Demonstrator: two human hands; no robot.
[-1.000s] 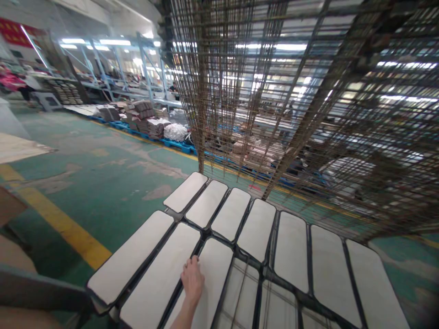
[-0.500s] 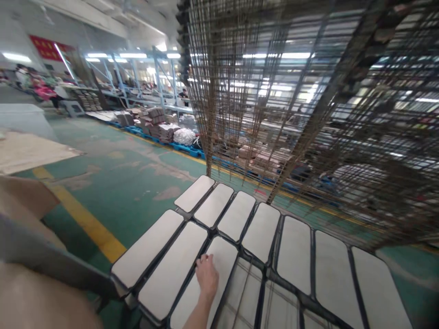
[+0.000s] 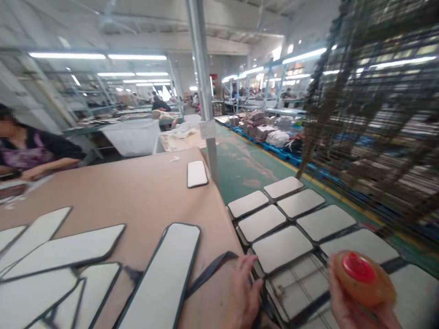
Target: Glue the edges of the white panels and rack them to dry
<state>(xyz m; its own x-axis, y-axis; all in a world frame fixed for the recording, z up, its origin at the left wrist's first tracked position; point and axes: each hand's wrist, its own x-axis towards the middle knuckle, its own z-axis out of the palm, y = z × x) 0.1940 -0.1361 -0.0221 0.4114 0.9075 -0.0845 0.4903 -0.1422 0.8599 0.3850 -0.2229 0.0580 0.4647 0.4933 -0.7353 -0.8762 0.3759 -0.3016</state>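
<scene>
My right hand [image 3: 346, 306] holds an amber bottle with a red cap [image 3: 364, 278] at the lower right, over a wire rack [image 3: 295, 292] covered with white dark-edged panels [image 3: 281, 246]. At the corner of a brown table [image 3: 137, 192], my left hand [image 3: 245, 297] rests with fingers spread, next to a dark strap [image 3: 209, 272]. A long white panel [image 3: 164, 274] lies on the table just left of that hand. More such panels [image 3: 61, 251] lie fanned at the lower left.
A small white panel [image 3: 196, 173] lies at the table's far edge beside a grey pillar [image 3: 202, 82]. A seated person [image 3: 30, 148] is at the left. Tall wire racks [image 3: 377, 128] stand at the right. Stacked goods [image 3: 260, 125] line the green floor.
The view has swung left from the wire rack to the brown table. My left hand has moved off the rack's panels to the table corner. My right hand with the bottle has come into view.
</scene>
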